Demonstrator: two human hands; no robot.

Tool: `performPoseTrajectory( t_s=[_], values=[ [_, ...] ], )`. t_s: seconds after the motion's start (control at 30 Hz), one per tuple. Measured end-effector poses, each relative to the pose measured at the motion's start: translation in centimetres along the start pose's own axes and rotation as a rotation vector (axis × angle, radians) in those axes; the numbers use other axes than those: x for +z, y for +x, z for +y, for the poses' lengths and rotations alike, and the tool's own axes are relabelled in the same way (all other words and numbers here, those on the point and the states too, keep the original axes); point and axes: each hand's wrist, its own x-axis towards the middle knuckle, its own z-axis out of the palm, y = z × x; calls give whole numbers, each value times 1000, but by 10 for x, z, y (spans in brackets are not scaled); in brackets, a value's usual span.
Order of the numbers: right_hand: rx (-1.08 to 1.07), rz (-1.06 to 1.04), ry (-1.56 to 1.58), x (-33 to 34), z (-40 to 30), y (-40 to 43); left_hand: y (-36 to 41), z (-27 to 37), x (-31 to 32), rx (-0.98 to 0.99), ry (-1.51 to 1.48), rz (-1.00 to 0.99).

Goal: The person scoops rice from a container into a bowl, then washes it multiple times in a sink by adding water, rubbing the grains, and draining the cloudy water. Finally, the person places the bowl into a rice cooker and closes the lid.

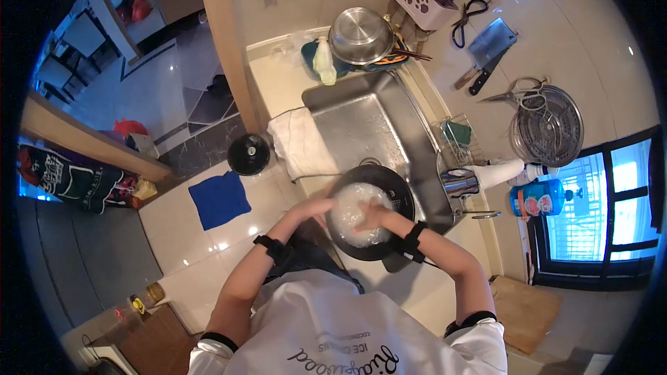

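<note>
A round black cooking pot (pixel 398 179), which looks like a rice cooker's inner pot, sits at the near end of the steel sink (pixel 359 120). Cloudy white water (pixel 357 198) with bubbles fills much of it; what lies beneath the surface is hidden. My left hand (pixel 311 212) holds the pot's left rim, its fingertips partly out of sight. Inside the pot, my right hand (pixel 374 217) dips into the water with its fingers spread. I cannot make out any grains between them.
A steel faucet (pixel 458 183) stands right of the pot, by a blue pump bottle (pixel 539 199). A white cloth (pixel 302 143) drapes over the sink's left edge. Behind the sink are an upturned steel basin (pixel 361 35) and a leafy vegetable (pixel 325 62). A cleaver (pixel 492 44) hangs on the wall.
</note>
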Motion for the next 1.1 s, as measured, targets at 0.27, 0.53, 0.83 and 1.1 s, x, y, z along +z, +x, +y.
performPoseTrajectory(
  t_s=[0.27, 0.53, 0.83, 1.1],
  values=[
    [-286, 694, 437, 121, 7, 151, 1, 9, 9, -10, -32, -23],
    [-257, 555, 294, 40, -12, 98, -5, -5, -4, -64, 2, -22],
    [-200, 488, -77, 8, 33, 24, 4, 1, 6, 327, 181, 140],
    [-204, 179, 240, 28, 15, -14, 23, 10, 26, 536, 204, 269]
  ],
)
